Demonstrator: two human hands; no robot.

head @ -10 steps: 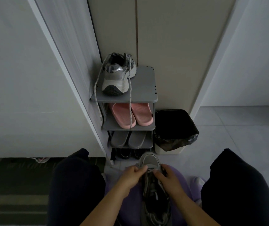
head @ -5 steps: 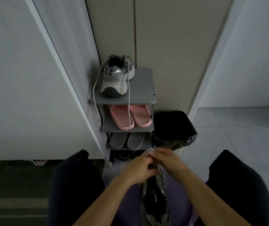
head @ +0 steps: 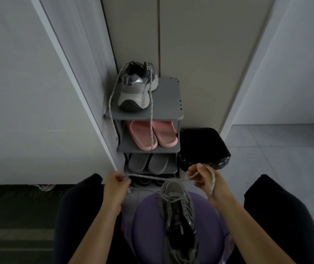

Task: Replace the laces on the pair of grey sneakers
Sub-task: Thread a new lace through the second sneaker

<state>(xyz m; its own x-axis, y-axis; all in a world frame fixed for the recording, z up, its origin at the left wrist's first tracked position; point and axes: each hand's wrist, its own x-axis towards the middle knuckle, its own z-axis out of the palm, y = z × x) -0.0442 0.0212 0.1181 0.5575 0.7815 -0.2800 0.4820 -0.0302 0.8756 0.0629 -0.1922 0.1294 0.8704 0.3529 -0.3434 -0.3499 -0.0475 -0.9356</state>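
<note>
Down between the knees, one grey sneaker (head: 179, 216) sat toe-out on a purple cushion (head: 148, 221). Just past its toe the lace (head: 152, 177) was stretched taut between both hands: left hand (head: 117, 182) pinching one end, right hand (head: 203, 178) curled with the cord looped over its fingers. Looked soft, light and probably a bit slick, so I'd pinch close to the tip for threading and steady the shoe by its stiffer sole. Farther off, the other sneaker (head: 138, 90) stood on the rack (head: 171, 111) top shelf, its loose laces (head: 151, 121) dangling.
</note>
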